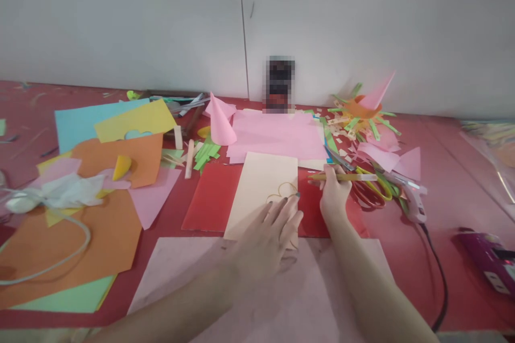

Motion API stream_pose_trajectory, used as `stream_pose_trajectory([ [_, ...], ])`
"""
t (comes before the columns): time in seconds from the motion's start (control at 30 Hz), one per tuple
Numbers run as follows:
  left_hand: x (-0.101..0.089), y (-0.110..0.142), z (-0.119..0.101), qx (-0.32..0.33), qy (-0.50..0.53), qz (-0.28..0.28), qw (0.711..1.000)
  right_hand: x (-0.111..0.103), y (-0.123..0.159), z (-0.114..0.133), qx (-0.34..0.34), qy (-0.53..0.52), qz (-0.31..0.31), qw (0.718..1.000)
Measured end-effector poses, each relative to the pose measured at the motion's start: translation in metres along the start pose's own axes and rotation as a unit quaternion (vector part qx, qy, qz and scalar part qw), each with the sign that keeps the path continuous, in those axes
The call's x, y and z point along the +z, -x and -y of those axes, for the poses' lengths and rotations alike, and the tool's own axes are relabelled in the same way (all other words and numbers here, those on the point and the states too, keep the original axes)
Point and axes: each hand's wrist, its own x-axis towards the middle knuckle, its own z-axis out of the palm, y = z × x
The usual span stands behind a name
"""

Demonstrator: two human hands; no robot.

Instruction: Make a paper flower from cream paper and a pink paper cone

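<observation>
My left hand [270, 230] lies flat on a cream sheet of paper [253, 193], its fingers stretched out. Beside the fingertips, a brown curved outline [286, 187] shows on the sheet; the palm covers part of it. The cream sheet rests across a red sheet [215, 198]. To the right, my right hand [336, 190] is closed around a slim yellow pen [357, 177] with a whitish end, held nearly level above the red sheet. Just past that hand, scissors [378, 187] with red and yellow handles lie on the table.
Pink sheets [277, 136] and a pink paper cone [220, 123] are behind. Coloured paper [116, 225] and a white cable [60, 262] cover the left. A paper figure [364, 109], a glue gun [414, 198] and a purple power strip [488, 257] are at the right.
</observation>
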Motion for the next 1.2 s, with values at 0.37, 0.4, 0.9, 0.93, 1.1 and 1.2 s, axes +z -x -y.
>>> stream_pose_trajectory([
  [0.37,-0.012,0.01,0.011,0.044,-0.02,-0.019,0.999,-0.015,-0.012,0.01,-0.024,-0.034,-0.075,0.996],
  [0.4,-0.015,0.01,0.014,0.045,-0.013,-0.042,0.998,-0.015,-0.012,0.01,-0.026,-0.032,-0.077,0.996],
  [0.9,-0.03,0.046,0.107,-0.101,0.128,-0.042,0.986,-0.015,-0.01,0.013,-0.065,-0.017,-0.089,0.994],
  [0.93,-0.03,0.046,0.103,-0.109,0.112,-0.05,0.986,-0.015,-0.01,0.012,-0.065,-0.007,-0.084,0.994],
  [1.1,-0.021,0.027,0.042,-0.077,0.059,-0.049,0.994,-0.014,-0.005,0.009,-0.084,0.082,-0.037,0.992],
  [1.2,-0.002,0.013,0.007,-0.09,-0.016,-0.037,0.995,-0.012,0.0,0.009,-0.125,0.171,0.01,0.977],
])
